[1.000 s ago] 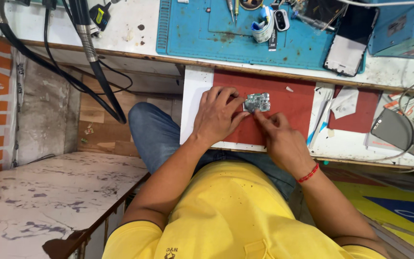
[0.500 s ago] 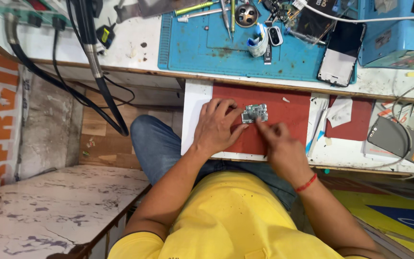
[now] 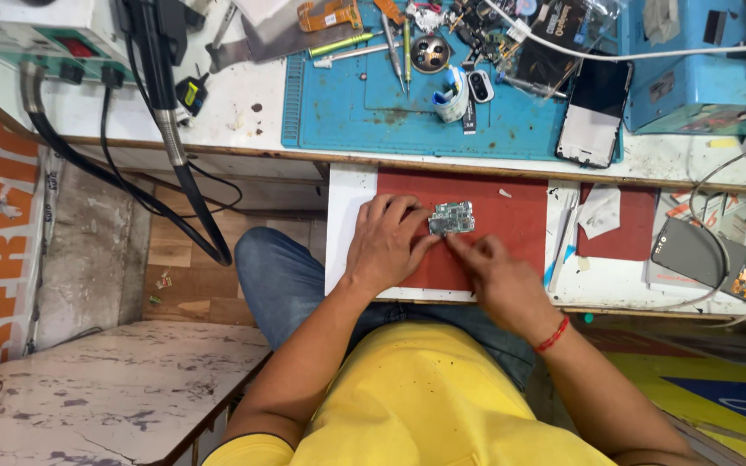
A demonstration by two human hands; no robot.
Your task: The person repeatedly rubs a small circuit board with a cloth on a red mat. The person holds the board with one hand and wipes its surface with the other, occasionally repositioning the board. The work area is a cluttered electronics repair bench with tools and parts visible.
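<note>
I see a small circuit board lying flat on a red mat, near the mat's upper middle. The left hand rests palm-down on the mat just left of the board, fingers spread, with its fingertips touching the board's left edge and pinning it. The right hand comes in from the lower right, its fingers pinched together at the board's lower right corner (whether they hold a tool there I cannot tell; it is too small). A red thread band circles that wrist.

The mat sits on a white pull-out shelf over my lap. Beyond it, on the bench, lies a blue work mat strewn with screwdrivers, and a phone screen lies at its right edge. A dark phone back with exposed parts lies well to the right.
</note>
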